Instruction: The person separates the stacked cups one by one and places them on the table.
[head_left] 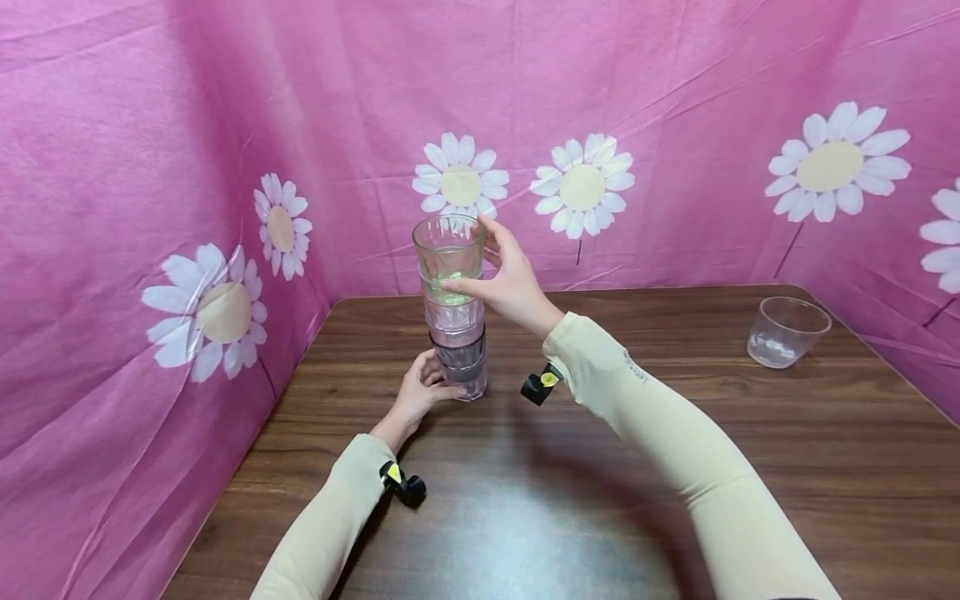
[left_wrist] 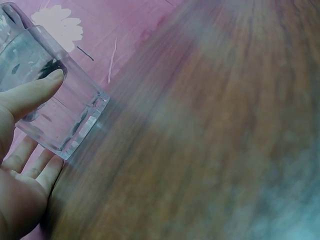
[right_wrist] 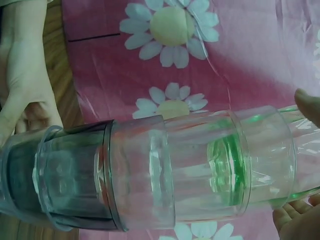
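A tall stack of nested glass tumblers stands upright left of centre on the table in the head view. Its top glass is green-tinted, a dark grey glass sits lower, and a clear glass forms the base. My left hand holds the base, thumb in front and fingers behind. Up at the top, my right hand grips the green-tinted glass between thumb and fingers. The right wrist view shows the stack sideways, with a clear glass between the grey and green ones.
A single clear glass stands apart at the table's far right. Behind and to the left of the brown wooden table hangs a pink cloth with white daisies. Both sleeved wrists carry small black camera mounts.
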